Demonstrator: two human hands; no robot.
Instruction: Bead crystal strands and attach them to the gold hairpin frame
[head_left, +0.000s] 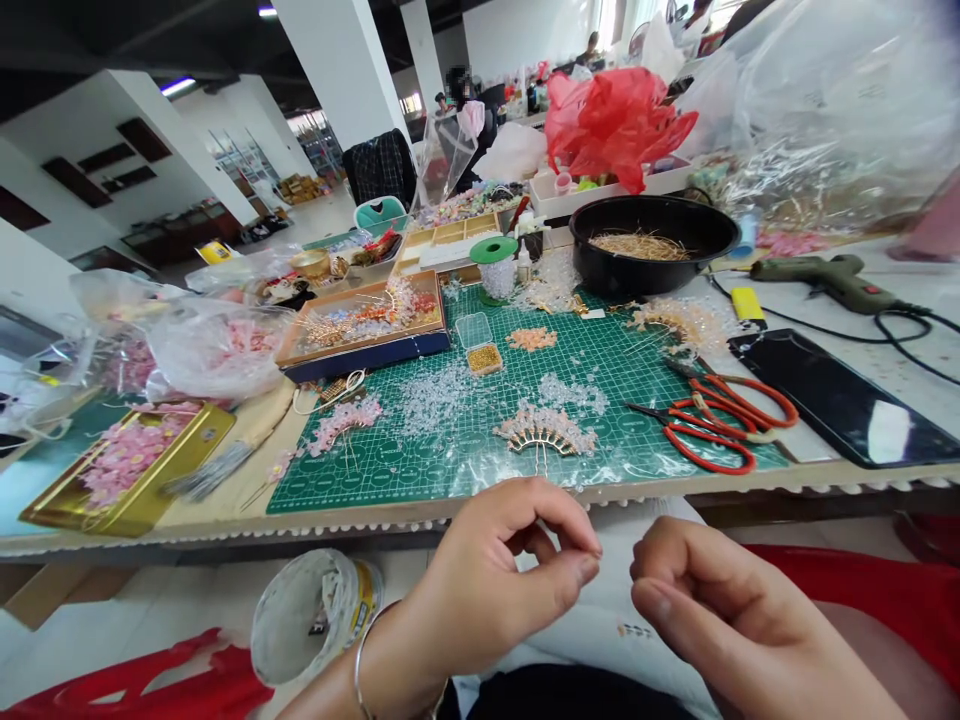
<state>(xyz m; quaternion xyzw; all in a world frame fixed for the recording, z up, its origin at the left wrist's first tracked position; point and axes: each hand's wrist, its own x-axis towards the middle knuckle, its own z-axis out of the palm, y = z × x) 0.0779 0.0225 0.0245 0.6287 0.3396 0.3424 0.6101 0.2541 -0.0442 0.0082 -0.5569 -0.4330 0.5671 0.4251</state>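
Note:
My left hand (502, 580) and my right hand (720, 600) are held over my lap, below the table's front edge. Both have thumb and forefinger pinched together, tips facing each other a few centimetres apart. Whatever they pinch is too fine to make out. A thin bangle (361, 665) circles my left wrist. Nearest on the green cutting mat (420, 470) lies a gold hair comb with clear beads (546, 432). Loose clear beads (435, 400) are spread across the mat. Red-handled pliers (709, 415) lie to the right.
A black pan with straw-like wire (649, 240), a green glue gun (832, 275) and a dark phone (840, 400) sit at the right. Trays of pink flowers (127, 465) and ornaments (367, 320) stand at the left. A white tub (311, 615) is on the floor. People are far back.

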